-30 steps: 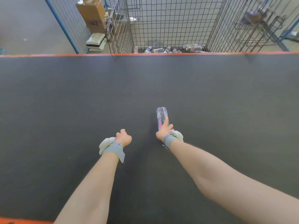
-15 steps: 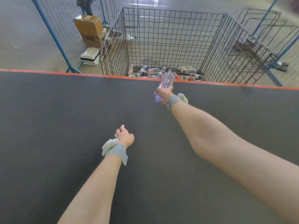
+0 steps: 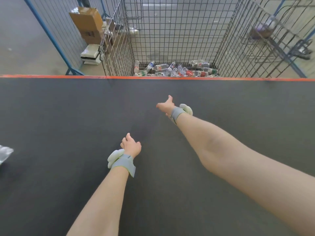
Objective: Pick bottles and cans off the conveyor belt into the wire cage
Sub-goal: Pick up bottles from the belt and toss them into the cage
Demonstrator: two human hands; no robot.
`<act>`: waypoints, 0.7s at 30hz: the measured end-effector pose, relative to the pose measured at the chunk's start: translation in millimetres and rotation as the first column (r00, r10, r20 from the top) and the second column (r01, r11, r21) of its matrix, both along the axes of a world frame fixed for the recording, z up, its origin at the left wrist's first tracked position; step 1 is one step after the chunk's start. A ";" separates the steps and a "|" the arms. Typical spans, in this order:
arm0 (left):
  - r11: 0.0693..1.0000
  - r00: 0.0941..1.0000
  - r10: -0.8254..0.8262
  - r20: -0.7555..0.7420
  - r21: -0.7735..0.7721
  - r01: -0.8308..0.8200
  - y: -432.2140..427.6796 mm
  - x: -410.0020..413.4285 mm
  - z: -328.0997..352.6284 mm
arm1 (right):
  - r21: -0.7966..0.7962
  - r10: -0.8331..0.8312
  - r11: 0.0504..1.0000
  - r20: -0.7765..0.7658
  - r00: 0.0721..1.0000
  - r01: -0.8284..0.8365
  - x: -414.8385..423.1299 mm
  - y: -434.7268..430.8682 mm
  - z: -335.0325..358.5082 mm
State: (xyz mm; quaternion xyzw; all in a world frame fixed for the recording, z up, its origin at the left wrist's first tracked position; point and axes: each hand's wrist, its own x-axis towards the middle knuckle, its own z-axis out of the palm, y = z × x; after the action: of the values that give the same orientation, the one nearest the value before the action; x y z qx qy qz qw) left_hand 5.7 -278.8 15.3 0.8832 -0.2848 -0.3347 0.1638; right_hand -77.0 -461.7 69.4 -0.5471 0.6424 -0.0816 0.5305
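Note:
The wire cage (image 3: 172, 40) stands just past the belt's far orange edge, with several bottles and cans (image 3: 175, 71) lying on its floor. My right hand (image 3: 166, 105) is stretched out over the dark conveyor belt (image 3: 68, 116) toward the cage, fingers spread and holding nothing. My left hand (image 3: 130, 145) hovers lower over the middle of the belt, fingers loosely curled and empty. A crumpled clear plastic bottle (image 3: 5, 154) lies on the belt at the far left edge of view, well away from both hands.
A blue-framed mesh fence (image 3: 56, 36) stands left of the cage, with a cardboard box (image 3: 88, 24) and white packs (image 3: 90, 53) behind it. More wire racks (image 3: 272, 36) stand to the right. An orange strip (image 3: 51, 76) marks the belt's far edge.
My right hand carried the clear bottle from mid-belt up toward the cage and let it go; the hand is now empty. A crumpled bottle has come into view at the left edge.

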 end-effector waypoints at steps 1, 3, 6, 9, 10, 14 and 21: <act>1.000 1.000 -0.020 0.003 0.016 0.020 7.4 -3.9 6.2 | 0.002 0.028 1.000 -0.026 0.999 -0.028 -6.0 14.8 2.5; 0.998 0.998 -0.058 0.034 0.039 0.057 21.6 -11.6 17.1 | -0.010 0.103 0.994 -0.085 0.991 -0.104 -17.4 41.6 7.9; 0.989 0.989 -0.126 0.071 0.082 0.120 58.9 -30.4 37.0 | -0.033 0.250 0.965 -0.176 0.952 -0.259 -41.3 90.9 10.0; 0.982 0.983 -0.158 0.090 0.116 0.147 97.1 -43.6 44.8 | 0.012 0.360 0.930 -0.223 0.906 -0.366 -59.0 138.4 0.4; 0.983 0.986 -0.146 0.086 0.125 0.135 114.6 -46.4 45.5 | 0.034 0.385 0.921 -0.228 0.894 -0.388 -63.8 158.5 -6.2; 0.981 0.987 -0.127 0.101 0.157 0.110 158.0 -45.9 44.3 | 0.109 0.440 0.897 -0.290 0.850 -0.427 -83.9 206.6 -25.1; 0.992 0.986 -0.049 0.160 0.120 0.030 203.9 -31.2 40.3 | 0.111 0.496 0.866 -0.300 0.815 -0.487 -89.4 250.2 -25.7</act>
State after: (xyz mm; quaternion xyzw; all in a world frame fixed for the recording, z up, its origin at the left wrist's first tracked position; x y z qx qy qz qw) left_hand -25.5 -74.9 55.6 0.9099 -0.2943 -0.2808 0.0810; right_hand -166.4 -211.5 43.7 -0.6924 0.5574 0.1566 0.4305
